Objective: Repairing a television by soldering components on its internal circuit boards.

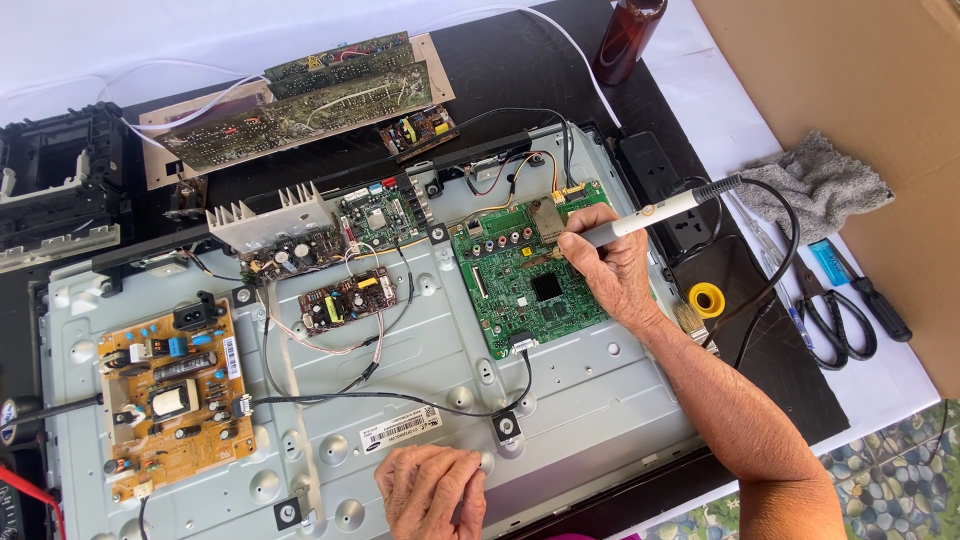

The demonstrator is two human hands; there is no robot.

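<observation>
White soldering iron (640, 218) sits gripped in the right hand (612, 268), its tip hidden over the green circuit board (530, 285). Left hand (432, 490), loosely curled and empty, rests on the grey metal chassis (590, 400); black scissors (838, 325) lie far right.

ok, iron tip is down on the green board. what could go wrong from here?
1. The right hand holds the soldering iron with its tip at the upper part of the green main board, among closely spaced parts; a slip could bridge or scorch a neighbour.
2. The iron's black cord loops over the scissors and tape roll; a snag could jerk the tip.
3. The left hand rests on the metal chassis, beside the black cable.
</observation>
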